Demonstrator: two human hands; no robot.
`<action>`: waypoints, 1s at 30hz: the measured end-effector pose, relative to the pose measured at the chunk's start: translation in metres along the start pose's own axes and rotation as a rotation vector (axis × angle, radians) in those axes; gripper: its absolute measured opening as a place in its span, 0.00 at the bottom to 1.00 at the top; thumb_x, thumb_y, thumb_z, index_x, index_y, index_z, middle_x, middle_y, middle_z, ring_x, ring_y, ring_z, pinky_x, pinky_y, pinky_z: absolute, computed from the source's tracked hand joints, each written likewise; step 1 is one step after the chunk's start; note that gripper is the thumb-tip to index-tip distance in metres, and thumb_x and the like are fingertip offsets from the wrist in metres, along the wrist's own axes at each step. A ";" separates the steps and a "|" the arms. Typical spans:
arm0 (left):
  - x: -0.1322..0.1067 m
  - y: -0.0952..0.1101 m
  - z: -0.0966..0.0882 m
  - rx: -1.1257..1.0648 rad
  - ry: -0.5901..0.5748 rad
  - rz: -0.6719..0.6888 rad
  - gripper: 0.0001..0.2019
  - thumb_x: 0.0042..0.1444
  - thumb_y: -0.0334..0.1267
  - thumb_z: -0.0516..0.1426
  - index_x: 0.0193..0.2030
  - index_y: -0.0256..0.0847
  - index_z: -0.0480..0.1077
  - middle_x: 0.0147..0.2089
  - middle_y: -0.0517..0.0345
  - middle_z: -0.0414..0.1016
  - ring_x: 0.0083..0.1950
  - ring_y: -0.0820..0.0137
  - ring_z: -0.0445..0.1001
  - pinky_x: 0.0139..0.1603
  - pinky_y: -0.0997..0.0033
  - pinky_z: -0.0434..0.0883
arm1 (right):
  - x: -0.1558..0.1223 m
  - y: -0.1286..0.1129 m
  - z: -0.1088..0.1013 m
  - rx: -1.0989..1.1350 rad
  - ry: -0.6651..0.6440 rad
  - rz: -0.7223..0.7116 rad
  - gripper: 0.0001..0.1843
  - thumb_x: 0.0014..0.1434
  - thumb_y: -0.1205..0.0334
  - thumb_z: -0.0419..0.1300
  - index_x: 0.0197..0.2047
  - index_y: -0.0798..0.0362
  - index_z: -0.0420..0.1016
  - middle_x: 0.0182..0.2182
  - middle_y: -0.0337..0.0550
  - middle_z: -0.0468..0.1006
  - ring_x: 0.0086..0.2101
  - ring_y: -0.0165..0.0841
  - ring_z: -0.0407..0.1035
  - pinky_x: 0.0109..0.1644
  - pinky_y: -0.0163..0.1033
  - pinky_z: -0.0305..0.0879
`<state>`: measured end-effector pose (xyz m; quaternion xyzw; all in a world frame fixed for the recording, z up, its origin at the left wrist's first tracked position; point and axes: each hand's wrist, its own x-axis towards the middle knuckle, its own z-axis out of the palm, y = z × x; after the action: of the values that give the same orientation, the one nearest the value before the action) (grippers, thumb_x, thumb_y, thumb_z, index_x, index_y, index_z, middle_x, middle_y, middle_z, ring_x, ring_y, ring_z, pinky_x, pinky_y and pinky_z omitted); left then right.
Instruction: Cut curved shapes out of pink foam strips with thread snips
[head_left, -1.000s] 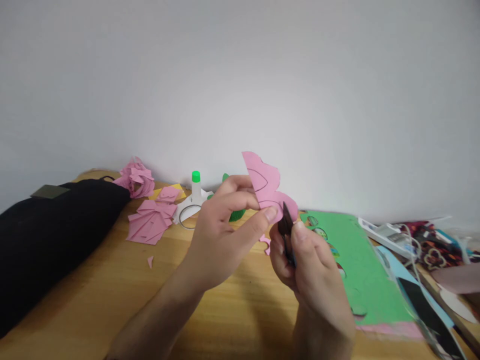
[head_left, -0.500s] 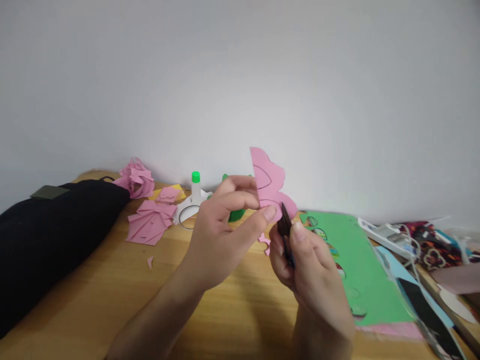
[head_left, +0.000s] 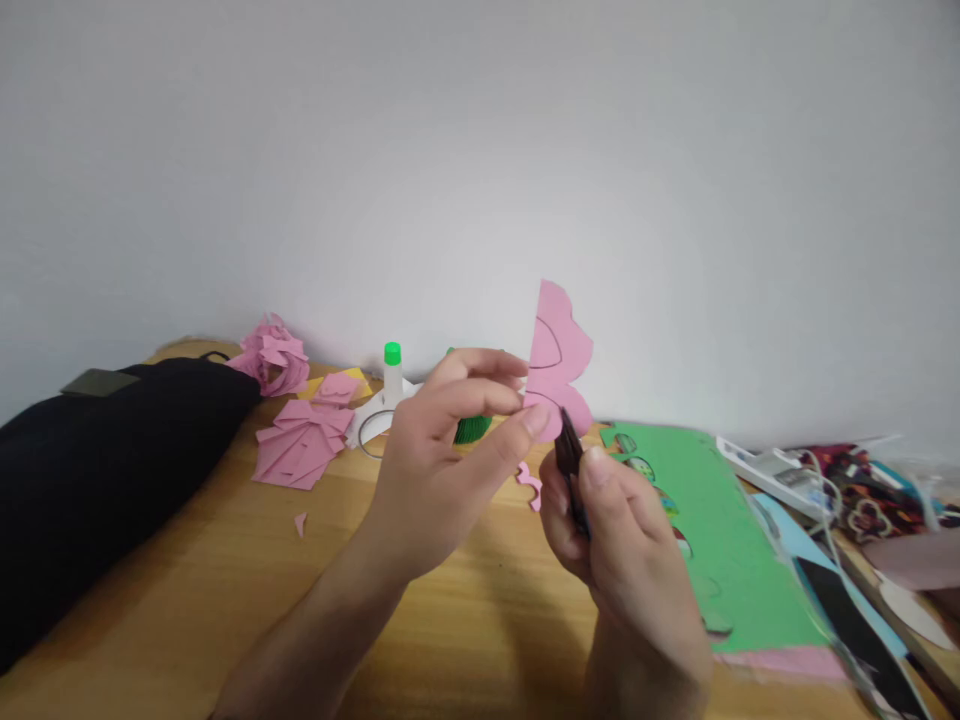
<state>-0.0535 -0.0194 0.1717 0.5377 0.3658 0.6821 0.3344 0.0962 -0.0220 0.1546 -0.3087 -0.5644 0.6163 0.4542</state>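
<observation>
My left hand (head_left: 442, 455) pinches a pink paper piece (head_left: 556, 355) with drawn petal outlines, holding it upright above the wooden table (head_left: 225, 600). My right hand (head_left: 622, 545) is closed round small dark scissors (head_left: 570, 460), whose blades meet the lower edge of the pink piece. A small pink offcut (head_left: 529, 484) lies on the table just below the two hands.
A black bag (head_left: 97, 460) lies at the left. Pink paper scraps (head_left: 300, 440), a crumpled pink flower (head_left: 271, 355), a green-capped glue bottle (head_left: 391, 375) and green corrugated paper (head_left: 472, 428) sit at the back. A green sheet (head_left: 720, 540) and assorted craft clutter (head_left: 847, 500) lie at the right.
The left hand has turned the pink piece clockwise and shifted it rightward, so it stands more upright. The right hand with the scissors has stayed nearly in place.
</observation>
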 end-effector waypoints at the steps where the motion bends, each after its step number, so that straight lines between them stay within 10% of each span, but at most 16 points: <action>1: 0.000 0.000 0.000 0.001 0.003 0.003 0.08 0.57 0.33 0.62 0.27 0.42 0.76 0.47 0.53 0.76 0.52 0.65 0.74 0.55 0.63 0.70 | 0.000 0.000 0.000 0.001 -0.005 0.001 0.23 0.69 0.47 0.52 0.28 0.52 0.66 0.17 0.30 0.55 0.17 0.24 0.45 0.18 0.31 0.41; 30: -0.002 -0.003 -0.001 0.043 -0.014 0.010 0.07 0.57 0.33 0.62 0.28 0.44 0.78 0.49 0.54 0.76 0.56 0.63 0.72 0.56 0.60 0.71 | 0.003 0.001 -0.001 -0.001 -0.015 -0.004 0.24 0.70 0.46 0.51 0.27 0.52 0.65 0.16 0.30 0.56 0.17 0.24 0.44 0.18 0.31 0.40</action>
<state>-0.0536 -0.0195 0.1675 0.5513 0.3753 0.6719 0.3221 0.0955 -0.0192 0.1542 -0.3031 -0.5688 0.6174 0.4510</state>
